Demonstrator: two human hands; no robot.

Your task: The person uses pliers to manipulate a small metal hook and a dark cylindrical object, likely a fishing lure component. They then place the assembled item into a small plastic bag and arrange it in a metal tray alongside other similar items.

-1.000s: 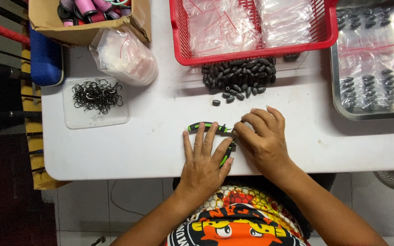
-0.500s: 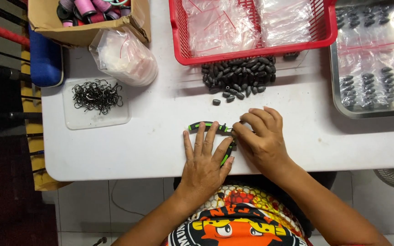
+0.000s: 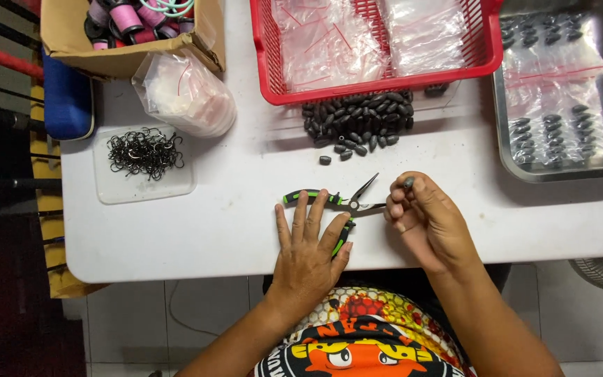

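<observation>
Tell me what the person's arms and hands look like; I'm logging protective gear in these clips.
Both are bare: the left hand and right hand show no gloves, rings, watch or sleeves on either forearm. Only a colourful printed shirt shows at the chest.

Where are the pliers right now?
In the head view the green-handled pliers lie open on the white table near its front edge, under the left hand, tips toward the right hand.
</observation>
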